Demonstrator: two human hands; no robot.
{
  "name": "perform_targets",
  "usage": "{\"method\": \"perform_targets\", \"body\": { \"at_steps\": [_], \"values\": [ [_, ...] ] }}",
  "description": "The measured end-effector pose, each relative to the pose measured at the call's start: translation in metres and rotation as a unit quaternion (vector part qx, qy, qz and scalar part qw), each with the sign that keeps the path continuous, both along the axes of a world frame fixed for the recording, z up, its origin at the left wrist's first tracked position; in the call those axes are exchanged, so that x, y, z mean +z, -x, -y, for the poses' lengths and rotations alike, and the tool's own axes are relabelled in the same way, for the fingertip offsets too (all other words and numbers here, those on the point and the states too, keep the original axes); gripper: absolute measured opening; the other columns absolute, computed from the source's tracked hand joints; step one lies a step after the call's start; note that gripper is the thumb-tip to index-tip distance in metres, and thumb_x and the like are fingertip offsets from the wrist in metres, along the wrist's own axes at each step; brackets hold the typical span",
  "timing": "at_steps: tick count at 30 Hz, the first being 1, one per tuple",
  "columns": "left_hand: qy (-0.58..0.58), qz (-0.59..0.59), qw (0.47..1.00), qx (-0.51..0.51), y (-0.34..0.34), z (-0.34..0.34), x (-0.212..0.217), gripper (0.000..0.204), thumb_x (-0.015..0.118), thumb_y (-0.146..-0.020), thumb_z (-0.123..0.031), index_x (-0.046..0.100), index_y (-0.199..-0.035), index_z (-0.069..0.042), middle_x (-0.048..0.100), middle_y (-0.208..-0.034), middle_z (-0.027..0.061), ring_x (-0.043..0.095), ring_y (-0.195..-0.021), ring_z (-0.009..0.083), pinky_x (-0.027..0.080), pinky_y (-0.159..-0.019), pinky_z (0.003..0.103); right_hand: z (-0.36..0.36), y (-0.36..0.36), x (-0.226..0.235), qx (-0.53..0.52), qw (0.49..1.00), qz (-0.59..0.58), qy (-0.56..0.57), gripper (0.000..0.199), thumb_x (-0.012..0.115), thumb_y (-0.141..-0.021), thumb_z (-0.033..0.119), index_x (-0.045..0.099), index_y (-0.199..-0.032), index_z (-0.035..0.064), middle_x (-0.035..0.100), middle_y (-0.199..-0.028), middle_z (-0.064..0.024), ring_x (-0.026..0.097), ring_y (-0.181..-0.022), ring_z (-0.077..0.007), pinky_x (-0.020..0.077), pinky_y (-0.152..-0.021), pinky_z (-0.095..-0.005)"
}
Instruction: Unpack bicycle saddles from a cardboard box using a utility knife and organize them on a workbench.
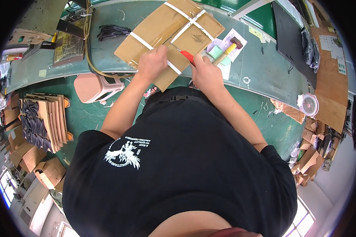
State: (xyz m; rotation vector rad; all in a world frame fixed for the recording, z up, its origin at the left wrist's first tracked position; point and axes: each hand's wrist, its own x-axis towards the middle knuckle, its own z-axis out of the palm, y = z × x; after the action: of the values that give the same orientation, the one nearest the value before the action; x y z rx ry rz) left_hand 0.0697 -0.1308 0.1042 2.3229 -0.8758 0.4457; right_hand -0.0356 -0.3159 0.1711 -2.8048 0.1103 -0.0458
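A flat brown cardboard carton lies on the green workbench, its near corner reaching past the front edge. White straps cross it. My left hand is closed on top of the carton, over one strap; its fingertips are hidden, so what they grip cannot be made out. Just to the right, my right hand is wrapped around a red-handled tool, whose thin tip points left toward the carton's surface. A hammer with a yellow grip lies on papers beside the carton.
Black strips lie on the workbench at left. A pink plastic stool stands below its edge. Stacked cardboard sheets are at lower left, with open boxes nearer. A small fan sits at the right.
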Motion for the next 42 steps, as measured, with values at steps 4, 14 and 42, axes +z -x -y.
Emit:
{"method": "perform_targets", "body": {
  "at_steps": [4,14,42],
  "values": [
    [-0.029,-0.033,0.999,-0.001,0.009,-0.005,0.01,0.007,0.063,-0.092,-0.011,0.059,-0.088,-0.007,0.068,-0.07,0.0139,0.07,-0.064,0.0332,0.055,-0.055,0.045,-0.002,-0.036,-0.018,0.008,0.999,-0.002,0.04,0.022,0.065,-0.096,0.024,0.052,-0.097,0.0066,0.065,-0.087,-0.0185,0.068,-0.071,-0.0404,0.0549,-0.06,-0.0499],
    [0.358,-0.386,0.842,0.118,0.056,-0.099,0.016,0.015,0.061,-0.106,-0.016,0.062,-0.101,-0.002,0.064,-0.075,-0.0008,0.054,-0.065,0.0038,0.045,-0.059,0.022,0.021,0.015,-0.001,0.001,0.978,0.07,-0.195,0.039,0.07,-0.093,0.018,0.061,-0.128,0.0034,0.071,-0.104,-0.0224,0.07,-0.093,-0.041,0.0559,-0.077,-0.0455],
    [-0.186,-0.491,0.773,0.355,0.177,-0.178,-0.141,0.047,0.05,-0.104,-0.04,0.061,-0.12,0.003,0.069,-0.108,0.0324,0.066,-0.11,0.0462,0.052,-0.096,0.054,-0.008,0.049,-0.017,0.015,0.962,-0.05,-0.266,0.031,0.071,-0.095,0.019,0.064,-0.119,0.0006,0.07,-0.09,-0.0167,0.069,-0.078,-0.0261,0.0536,-0.072,-0.0377]
  ]
}}
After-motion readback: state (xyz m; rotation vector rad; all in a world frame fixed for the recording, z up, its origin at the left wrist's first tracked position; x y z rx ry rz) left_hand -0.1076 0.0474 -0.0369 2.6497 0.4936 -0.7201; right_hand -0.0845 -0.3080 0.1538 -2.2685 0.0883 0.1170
